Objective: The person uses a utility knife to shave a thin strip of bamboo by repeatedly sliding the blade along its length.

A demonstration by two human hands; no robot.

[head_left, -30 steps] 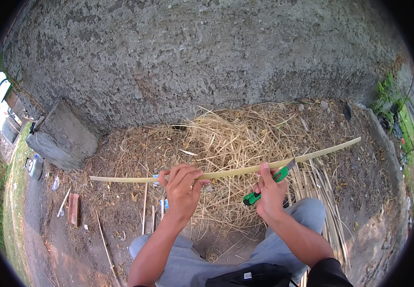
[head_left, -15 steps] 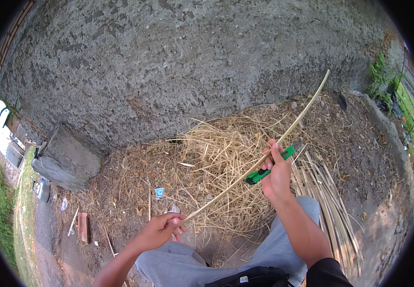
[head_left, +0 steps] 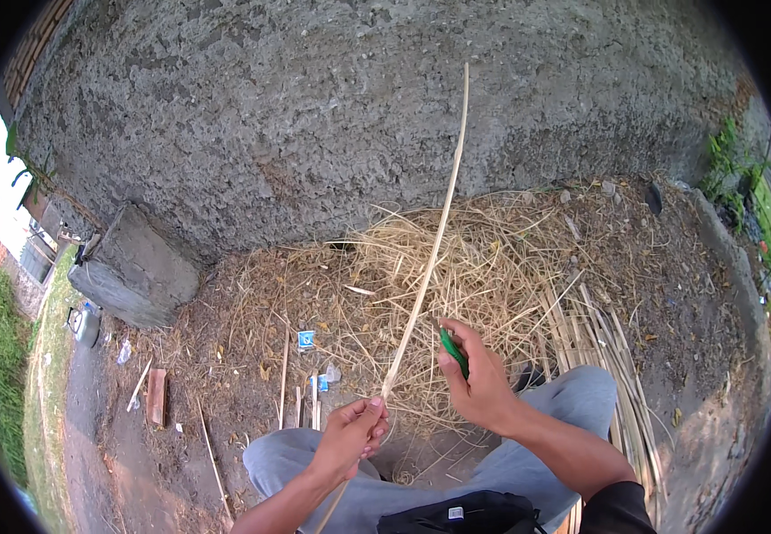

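Observation:
A long pale bamboo strip rises from my left hand, whose fingers are closed round it low down. Its upper end leans slightly right in front of the wall, and a short tail runs below the hand. My right hand is wrapped round a green utility knife, a little to the right of the strip and apart from it. Most of the knife is hidden by the fingers, and I cannot make out its blade. Beneath both hands lies a heap of thin bamboo shavings.
Split bamboo strips lie by my right knee. A rough grey wall stands ahead, with a concrete block at its left. Further left are a kettle and a reddish brick piece. A blue packet rests on the dirt.
The strip has swung from a rightward slant to nearly upright. My left hand now grips it further from its lower end. My right hand has let go of it and moved lower left with the knife.

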